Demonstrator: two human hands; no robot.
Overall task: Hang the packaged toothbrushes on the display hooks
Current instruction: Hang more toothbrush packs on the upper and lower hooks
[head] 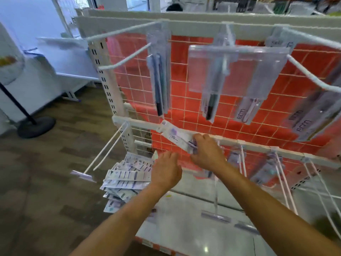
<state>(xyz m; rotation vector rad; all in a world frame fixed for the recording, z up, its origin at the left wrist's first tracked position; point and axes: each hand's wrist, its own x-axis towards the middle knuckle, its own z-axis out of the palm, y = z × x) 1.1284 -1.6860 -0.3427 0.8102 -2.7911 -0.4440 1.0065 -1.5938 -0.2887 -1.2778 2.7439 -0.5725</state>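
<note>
The right hand (206, 152) grips 1 toothbrush pack (177, 137) against the middle rail (140, 124). The left hand (166, 169) hovers beside the pile of packs (127, 174) on the shelf (184, 222); whether it holds anything, I cannot tell.

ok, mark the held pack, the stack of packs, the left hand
held pack (176, 136), head view, middle of its card.
stack of packs (129, 176), head view, top pack's face.
left hand (166, 170), head view, back of hand.
</note>
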